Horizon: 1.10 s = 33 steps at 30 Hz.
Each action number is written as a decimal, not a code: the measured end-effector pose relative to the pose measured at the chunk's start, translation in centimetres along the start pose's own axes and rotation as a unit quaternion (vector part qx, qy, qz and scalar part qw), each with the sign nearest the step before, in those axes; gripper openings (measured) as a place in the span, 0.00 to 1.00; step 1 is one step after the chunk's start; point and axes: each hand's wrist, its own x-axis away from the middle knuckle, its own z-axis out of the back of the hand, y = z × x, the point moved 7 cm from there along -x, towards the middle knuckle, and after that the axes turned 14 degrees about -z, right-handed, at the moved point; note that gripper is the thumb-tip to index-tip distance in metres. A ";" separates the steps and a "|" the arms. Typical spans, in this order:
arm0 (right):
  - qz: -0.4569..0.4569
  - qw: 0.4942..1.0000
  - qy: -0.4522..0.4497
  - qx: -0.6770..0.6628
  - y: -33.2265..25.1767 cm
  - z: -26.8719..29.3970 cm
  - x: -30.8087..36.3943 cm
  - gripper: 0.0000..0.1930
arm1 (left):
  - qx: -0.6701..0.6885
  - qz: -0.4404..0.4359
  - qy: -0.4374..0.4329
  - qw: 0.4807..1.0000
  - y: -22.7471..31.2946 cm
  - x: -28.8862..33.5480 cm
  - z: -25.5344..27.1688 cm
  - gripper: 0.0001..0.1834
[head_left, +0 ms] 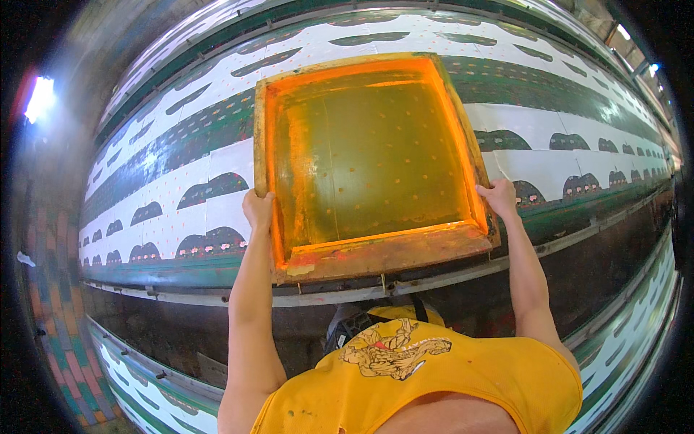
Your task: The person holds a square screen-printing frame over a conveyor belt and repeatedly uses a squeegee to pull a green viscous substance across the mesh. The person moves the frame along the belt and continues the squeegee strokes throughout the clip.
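Observation:
A wooden screen printing frame [376, 262] stained bright orange lies in front of me over the long printing table. Its mesh [376, 159] is greenish-yellow, with small orange dots scattered across it. My left hand [258, 210] is closed round the frame's left side, and my right hand [500, 197] grips its right side at about the same height. Whether the frame rests on the table or hangs just above it, I cannot tell. White fabric pieces [230, 160] with dark curved shapes and small orange spots lie around and under it.
The table's metal rail [426, 286] with small pegs runs between me and the frame. Behind me stand more tables with printed pieces [166, 405]. A coloured tile floor [69, 340] lies at the left, and a bright lamp [40, 100] shines there.

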 end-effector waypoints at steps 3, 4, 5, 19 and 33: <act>-0.019 0.999 -0.028 0.009 0.0 -0.5 0.2 0.28 | -0.017 0.016 -0.028 0.999 -0.3 0.2 -1.0 0.18; -0.028 0.998 -0.053 0.009 0.1 -0.4 0.2 0.27 | -0.025 0.021 -0.038 0.999 -0.4 0.2 -1.3 0.18; -0.040 0.996 -0.077 0.010 0.4 -0.4 0.4 0.26 | -0.026 0.020 -0.039 0.999 -0.5 0.2 -1.5 0.19; 0.392 0.882 -0.219 0.139 -20.8 -4.8 22.0 0.19 | 0.000 0.038 -0.069 0.997 0.0 0.1 -1.6 0.22; 0.284 0.925 -0.185 0.170 -22.9 -4.2 20.4 0.13 | 0.017 0.021 -0.079 0.997 -1.2 0.2 -1.6 0.28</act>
